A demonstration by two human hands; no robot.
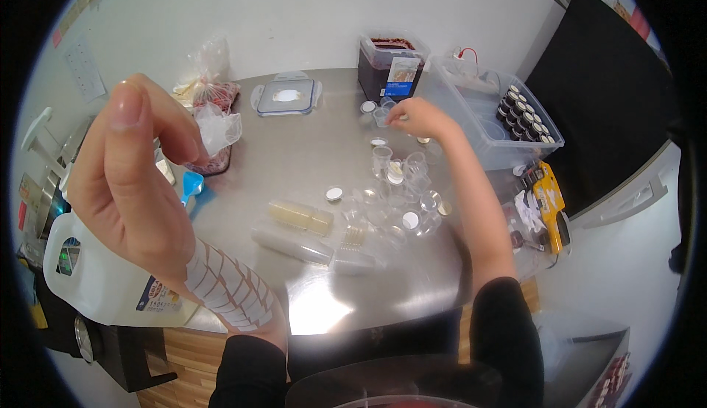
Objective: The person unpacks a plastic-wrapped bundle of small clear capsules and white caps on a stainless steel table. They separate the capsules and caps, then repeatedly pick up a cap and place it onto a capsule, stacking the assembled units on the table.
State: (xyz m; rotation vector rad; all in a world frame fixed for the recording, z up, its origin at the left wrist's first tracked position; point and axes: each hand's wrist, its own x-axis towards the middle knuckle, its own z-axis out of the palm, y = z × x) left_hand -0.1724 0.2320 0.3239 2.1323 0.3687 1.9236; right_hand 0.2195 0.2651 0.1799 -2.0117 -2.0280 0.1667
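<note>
My left hand (pixel 136 176) is raised close to the camera at the left, its fingers curled and the thumb beside them. What it holds, if anything, is hidden. My right hand (pixel 421 119) reaches across the metal table, its fingers pinched at a small clear plastic cup (pixel 381 118). Behind that cup stands a tall clear tub of dark red contents (pixel 373 75). A white round lid (pixel 368 107) lies just left of the cup. Nearer to me are scattered clear cups (pixel 382 159), loose lids (pixel 334 194) and nested cup stacks (pixel 300 217).
At the right, a clear plastic bin (pixel 460 117) holds rows of dark-filled jars (pixel 524 117), with a yellow-and-black tool (pixel 549 205) nearby. A lidded flat container (pixel 286 96), plastic bags (pixel 219 128), a blue scoop (pixel 193 185) and a large white jug (pixel 99 279) are at the left.
</note>
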